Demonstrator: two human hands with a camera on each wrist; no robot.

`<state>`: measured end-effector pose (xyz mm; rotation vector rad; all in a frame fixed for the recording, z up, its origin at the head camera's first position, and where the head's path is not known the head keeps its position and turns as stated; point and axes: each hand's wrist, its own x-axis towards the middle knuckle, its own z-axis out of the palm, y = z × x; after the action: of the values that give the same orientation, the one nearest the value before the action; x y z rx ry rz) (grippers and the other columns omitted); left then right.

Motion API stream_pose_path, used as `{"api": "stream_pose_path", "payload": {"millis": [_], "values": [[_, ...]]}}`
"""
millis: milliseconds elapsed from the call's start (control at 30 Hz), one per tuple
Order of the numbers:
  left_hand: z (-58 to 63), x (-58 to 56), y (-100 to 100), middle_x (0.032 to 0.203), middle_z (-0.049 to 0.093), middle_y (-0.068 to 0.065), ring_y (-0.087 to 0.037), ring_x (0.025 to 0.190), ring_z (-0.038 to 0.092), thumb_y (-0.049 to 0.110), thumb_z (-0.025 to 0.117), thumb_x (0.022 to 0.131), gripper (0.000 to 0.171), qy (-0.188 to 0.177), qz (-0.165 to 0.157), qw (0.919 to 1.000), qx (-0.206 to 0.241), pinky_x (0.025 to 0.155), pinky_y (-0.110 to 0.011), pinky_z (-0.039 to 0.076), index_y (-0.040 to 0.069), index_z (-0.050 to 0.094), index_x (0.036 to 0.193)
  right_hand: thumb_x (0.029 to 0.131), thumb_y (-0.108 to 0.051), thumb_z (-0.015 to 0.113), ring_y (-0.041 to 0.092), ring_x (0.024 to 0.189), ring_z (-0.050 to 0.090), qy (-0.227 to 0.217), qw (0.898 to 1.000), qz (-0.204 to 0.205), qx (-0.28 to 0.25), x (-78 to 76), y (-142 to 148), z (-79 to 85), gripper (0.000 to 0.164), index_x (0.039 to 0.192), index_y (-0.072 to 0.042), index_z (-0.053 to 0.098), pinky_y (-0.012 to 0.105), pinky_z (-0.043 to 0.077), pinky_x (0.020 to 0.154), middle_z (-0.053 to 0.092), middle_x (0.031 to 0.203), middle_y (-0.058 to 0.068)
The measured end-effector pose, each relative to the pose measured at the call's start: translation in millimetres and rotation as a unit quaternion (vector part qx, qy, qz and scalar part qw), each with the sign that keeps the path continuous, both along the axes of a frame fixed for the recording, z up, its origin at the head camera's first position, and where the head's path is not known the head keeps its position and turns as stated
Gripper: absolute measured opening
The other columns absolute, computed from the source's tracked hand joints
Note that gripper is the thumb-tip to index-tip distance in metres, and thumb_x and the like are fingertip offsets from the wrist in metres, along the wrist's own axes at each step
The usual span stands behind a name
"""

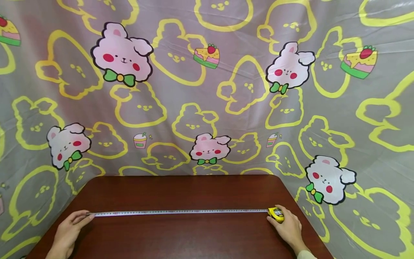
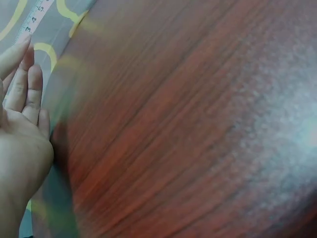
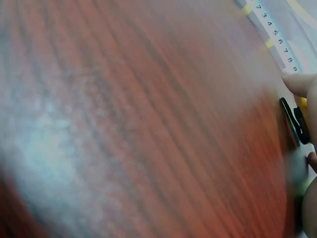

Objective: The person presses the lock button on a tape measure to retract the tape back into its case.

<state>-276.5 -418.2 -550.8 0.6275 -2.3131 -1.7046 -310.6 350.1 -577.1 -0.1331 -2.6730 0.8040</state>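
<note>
A yellow tape measure (image 1: 276, 214) is gripped in my right hand (image 1: 289, 229) at the right of the head view. Its white blade (image 1: 181, 212) stretches nearly level across to the left. There my left hand (image 1: 68, 233) pinches the blade's end between thumb and fingers. The left wrist view shows that hand's fingertips (image 2: 26, 47) at the low numbers of the blade (image 2: 33, 22). In the right wrist view a thumb (image 3: 299, 84) touches the blade (image 3: 277, 37) near the case, whose black clip (image 3: 297, 124) shows; the rest of that hand is cut off.
Beneath the blade lies a dark red-brown wooden table (image 1: 194, 237). A grey curtain (image 1: 239, 118) printed with rabbits and yellow outlines hangs behind the table and down both sides.
</note>
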Motion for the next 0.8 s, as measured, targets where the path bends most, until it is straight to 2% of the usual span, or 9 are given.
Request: {"api": "stream_pose_path", "payload": {"millis": [133, 300, 367, 533, 600, 800], "values": [[-0.9, 4.3, 0.4, 0.088, 0.065, 0.028, 0.008, 0.084, 0.057, 0.032, 0.083, 0.091, 0.017, 0.04, -0.018, 0.9973, 0.059, 0.072, -0.015, 0.048, 0.032, 0.074, 0.105, 0.085, -0.046, 0.085, 0.052, 0.115, 0.054, 0.003, 1.0, 0.003, -0.002, 0.6, 0.1, 0.3, 0.069, 0.139, -0.012, 0.06, 0.066, 0.035, 0.091, 0.061, 0.134, 0.025], [-1.1, 5.6, 1.9, 0.093, 0.066, 0.029, 0.011, 0.089, 0.056, 0.026, 0.083, 0.092, 0.02, 0.069, -0.035, 0.9937, 0.081, 0.073, -0.014, 0.048, 0.037, 0.076, 0.107, 0.085, -0.047, 0.084, 0.052, 0.111, 0.056, -0.004, 1.0, 0.004, -0.005, -0.9, 0.8, 2.4, 0.07, 0.14, -0.011, 0.059, 0.065, 0.038, 0.086, 0.06, 0.135, 0.026], [-1.3, 5.4, 2.5, 0.095, 0.066, 0.029, 0.012, 0.089, 0.057, 0.024, 0.082, 0.092, 0.02, 0.077, -0.041, 0.9912, 0.099, 0.073, -0.015, 0.049, 0.037, 0.076, 0.107, 0.086, -0.046, 0.083, 0.052, 0.111, 0.056, -0.009, 1.0, 0.005, -0.012, -1.8, 0.9, 4.4, 0.07, 0.14, -0.011, 0.058, 0.065, 0.038, 0.086, 0.058, 0.135, 0.028], [-1.0, 6.6, 4.1, 0.102, 0.067, 0.025, 0.007, 0.091, 0.061, 0.012, 0.078, 0.095, 0.024, 0.12, -0.076, 0.9763, 0.163, 0.075, -0.017, 0.053, 0.028, 0.076, 0.113, 0.089, -0.036, 0.083, 0.05, 0.117, 0.055, -0.007, 0.999, 0.008, -0.045, -4.1, 0.7, 12.4, 0.067, 0.142, -0.007, 0.054, 0.064, 0.04, 0.091, 0.055, 0.135, 0.03], [-0.2, 8.0, 4.0, 0.101, 0.067, 0.022, 0.006, 0.091, 0.061, 0.009, 0.076, 0.096, 0.026, 0.133, -0.082, 0.9729, 0.171, 0.075, -0.018, 0.053, 0.027, 0.076, 0.115, 0.089, -0.033, 0.083, 0.048, 0.117, 0.054, -0.003, 0.998, 0.011, -0.054, -4.9, -0.1, 16.0, 0.067, 0.143, -0.006, 0.053, 0.062, 0.041, 0.093, 0.054, 0.135, 0.03], [5.5, 7.5, 5.9, 0.095, 0.067, 0.019, 0.004, 0.088, 0.061, 0.012, 0.078, 0.095, 0.027, 0.134, -0.069, 0.9754, 0.161, 0.073, -0.018, 0.053, 0.029, 0.076, 0.116, 0.09, -0.033, 0.082, 0.046, 0.12, 0.052, -0.006, 0.997, 0.016, -0.075, -3.8, 0.6, 26.4, 0.069, 0.146, -0.007, 0.051, 0.06, 0.04, 0.096, 0.051, 0.138, 0.028]]}}
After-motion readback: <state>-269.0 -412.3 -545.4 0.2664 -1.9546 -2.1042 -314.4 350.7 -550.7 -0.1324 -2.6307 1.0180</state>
